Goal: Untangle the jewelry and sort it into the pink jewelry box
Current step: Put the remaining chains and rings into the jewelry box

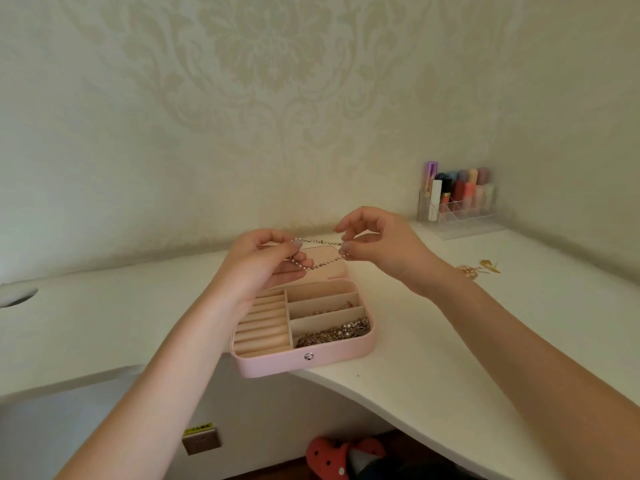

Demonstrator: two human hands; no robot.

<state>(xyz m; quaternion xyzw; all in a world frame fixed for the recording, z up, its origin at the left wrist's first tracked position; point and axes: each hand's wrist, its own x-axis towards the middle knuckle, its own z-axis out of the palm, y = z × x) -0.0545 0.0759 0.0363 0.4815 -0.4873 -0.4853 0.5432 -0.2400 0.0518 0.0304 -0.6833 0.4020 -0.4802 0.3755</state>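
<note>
Pinching a beaded chain between them — left hand and right hand — above the open pink jewelry box.

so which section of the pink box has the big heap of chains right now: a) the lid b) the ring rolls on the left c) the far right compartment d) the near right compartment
d: the heap of chains fills the near right compartment of the pink jewelry box, by the front wall with the snap, while the far right compartment looks bare.
</note>
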